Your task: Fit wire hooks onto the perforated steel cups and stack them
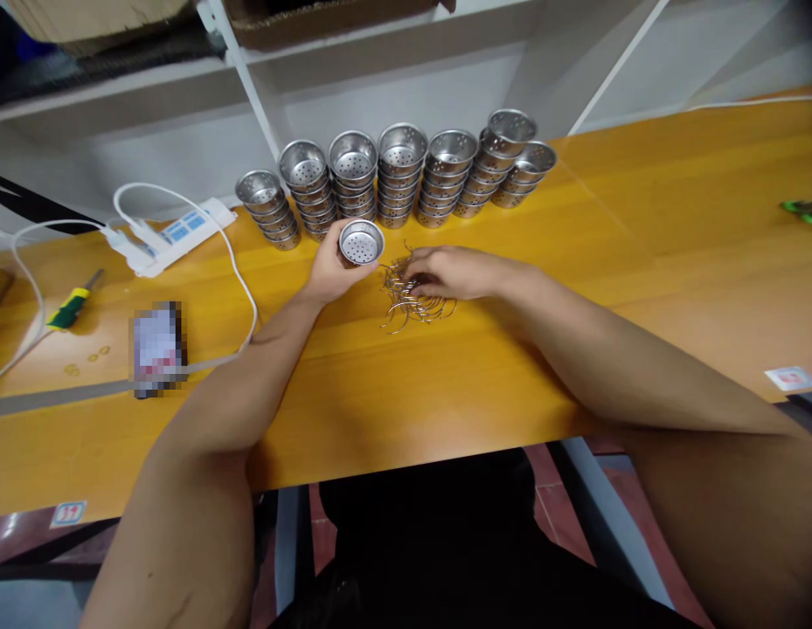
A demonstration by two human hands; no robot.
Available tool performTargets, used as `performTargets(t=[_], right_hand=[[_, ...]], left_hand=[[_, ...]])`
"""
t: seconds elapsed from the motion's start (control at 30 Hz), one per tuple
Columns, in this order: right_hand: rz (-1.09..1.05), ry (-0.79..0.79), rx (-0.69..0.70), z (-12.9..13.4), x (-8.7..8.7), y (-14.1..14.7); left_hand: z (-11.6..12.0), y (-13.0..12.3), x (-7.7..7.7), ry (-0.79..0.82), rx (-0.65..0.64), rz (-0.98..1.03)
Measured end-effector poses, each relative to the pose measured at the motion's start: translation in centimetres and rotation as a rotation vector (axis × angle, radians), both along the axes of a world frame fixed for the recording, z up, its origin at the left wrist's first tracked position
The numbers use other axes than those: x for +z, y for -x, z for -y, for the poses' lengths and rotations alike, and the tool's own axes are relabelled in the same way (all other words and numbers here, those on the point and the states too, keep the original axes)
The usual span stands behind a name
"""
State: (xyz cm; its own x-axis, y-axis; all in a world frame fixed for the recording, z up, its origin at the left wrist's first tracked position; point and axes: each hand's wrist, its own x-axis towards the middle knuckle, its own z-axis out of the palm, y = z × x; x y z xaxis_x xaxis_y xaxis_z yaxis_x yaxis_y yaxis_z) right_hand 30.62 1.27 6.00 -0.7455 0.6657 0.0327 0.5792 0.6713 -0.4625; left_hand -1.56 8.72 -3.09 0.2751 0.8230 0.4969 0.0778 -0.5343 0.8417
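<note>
In my left hand (pixel 332 269) is a small metal cup with a perforated bottom (pixel 362 243). The fingers wrap its left side, the thumb lies along its lower edge, and its open top faces me. My right hand (pixel 448 269) reaches into a loose pile of thin curved metal wires (pixel 412 307) on the table. Its thumb and fingers are curled together among the wires; how many they pinch is hidden. Behind both hands stand several stacks of the same perforated cups (pixel 398 175), nested and open side up.
On the wooden table (pixel 406 393) at left lie a white power strip (pixel 183 236) with cables, a green-and-yellow screwdriver (pixel 71 307) and a blurred-out rectangular object (pixel 158 349). A white shelf (pixel 392 52) rises behind the stacks. Something green and black (pixel 805 210) lies far right.
</note>
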Motion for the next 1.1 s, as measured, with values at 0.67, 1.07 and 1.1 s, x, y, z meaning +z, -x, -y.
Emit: performTargets(t=[0.67,1.07,1.1], right_hand=[[-0.290,-0.012,-0.074,0.3,2.5,-1.2],[-0.477,0.055,-0.104,-0.8,1.6,-2.1],[-0.495,0.060,-0.091,-0.9,1.5,-2.2]], left_hand=[[1.1,0.2,1.6,0.029,0.014,-0.022],[0.5,0.5,0.7,0.000,0.027,-0.058],[0.3,0.6,0.4,-0.007,0.023,-0.063]])
